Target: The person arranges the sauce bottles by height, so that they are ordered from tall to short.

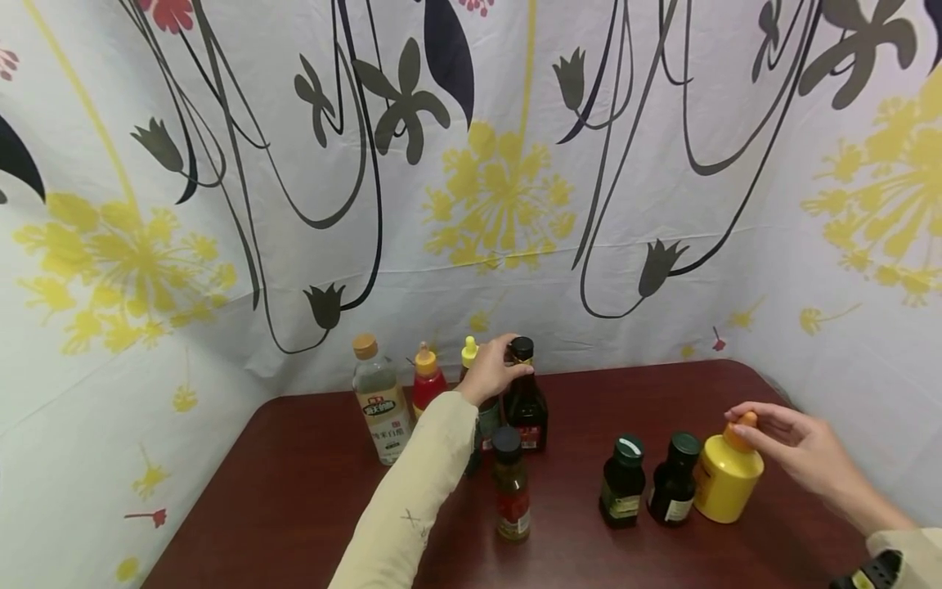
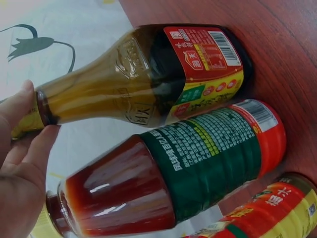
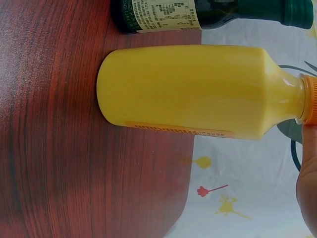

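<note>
L hand (image 1: pixel 489 375) is gripping the dark sauce btl (image 1: pixel 525 409) up at cap & neck, well left of & farther back than the yellow btl (image 1: pixel 724 484). R hand (image 1: pixel 800 450) is pinching the yellow btl itself by its orange cap (image 1: pixel 745 429), thumb one side, fingers the other. Both btls are standing on the table (image 1: pixel 581 409).

Step in hand: prob. taking hold of one btl per hand, from the top. Next move is prob. calling for firm pinches, btls kept upright, & care w/ the green-capped btl (image 1: pixel 673 487) standing just left of the yellow btl.

Views: head cam is showing the whole group, incl. the clear btl (image 1: pixel 383 409) far left of the yellow btl. R wrist cam is cutting off the cap top & most of the hand, but is giving fine print down the yellow btl's side. L wrist cam is revealing barcode & raised lettering on the dark sauce btl, plus the green-labelled btl (image 2: pixel 213 158) next to it, which L hand & sleeve (image 1: pixel 415 491) are partly hiding in head view.
</note>
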`<state>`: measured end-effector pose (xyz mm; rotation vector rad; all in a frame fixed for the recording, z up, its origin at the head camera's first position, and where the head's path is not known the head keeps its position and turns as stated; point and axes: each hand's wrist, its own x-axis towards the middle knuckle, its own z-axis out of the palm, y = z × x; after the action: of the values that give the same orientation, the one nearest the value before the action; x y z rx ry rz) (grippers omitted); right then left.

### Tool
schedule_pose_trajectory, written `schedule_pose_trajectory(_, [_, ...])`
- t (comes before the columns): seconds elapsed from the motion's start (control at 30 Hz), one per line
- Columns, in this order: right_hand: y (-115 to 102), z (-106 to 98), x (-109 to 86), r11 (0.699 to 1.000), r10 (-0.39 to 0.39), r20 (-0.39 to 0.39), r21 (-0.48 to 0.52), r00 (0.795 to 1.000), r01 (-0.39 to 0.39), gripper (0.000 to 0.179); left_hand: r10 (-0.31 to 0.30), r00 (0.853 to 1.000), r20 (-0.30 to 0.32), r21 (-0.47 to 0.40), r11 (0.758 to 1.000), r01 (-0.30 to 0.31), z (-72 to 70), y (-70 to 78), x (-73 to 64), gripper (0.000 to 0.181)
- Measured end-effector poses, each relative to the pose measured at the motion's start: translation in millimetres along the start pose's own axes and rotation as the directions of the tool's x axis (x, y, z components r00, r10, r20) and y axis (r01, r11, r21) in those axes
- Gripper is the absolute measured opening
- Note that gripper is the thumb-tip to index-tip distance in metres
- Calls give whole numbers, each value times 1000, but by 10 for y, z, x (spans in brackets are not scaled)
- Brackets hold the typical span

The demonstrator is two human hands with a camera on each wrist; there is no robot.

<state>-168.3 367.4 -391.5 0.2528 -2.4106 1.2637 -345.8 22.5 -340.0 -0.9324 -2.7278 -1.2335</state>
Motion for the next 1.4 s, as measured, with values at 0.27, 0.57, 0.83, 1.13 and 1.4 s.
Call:
schedule_pose_trajectory(0.27, [13, 10, 2, 1000, 5, 7, 10, 1000, -5, 22, -60, 997, 58, 13, 998, 60, -41, 41, -49, 58])
schedule_pose_trajectory(0.57, [18, 6, -7, 1000, -19, 0, 15, 1000, 19, 21, -60, 995, 86, -31, 998, 63, -158, 150, -94, 67])
schedule_pose_trajectory(0.83, [28, 2, 6, 1000, 0, 7, 9, 1000, 0, 21, 1, 998, 62, -39, 999, 1, -299, 214, -230, 68])
schedule_pose_trajectory(1.13, [10, 7, 7, 1000, -23, 1, 20, 1000, 23, 22, 130, 992, 5, -49, 990, -129, -389, 274, -519, 62])
schedule_pose_trajectory(1.4, [-7, 9, 6, 1000, -19, 1, 15, 1000, 19, 22, 173, 980, 97, -207, 967, -150, -291, 311, -901, 47])
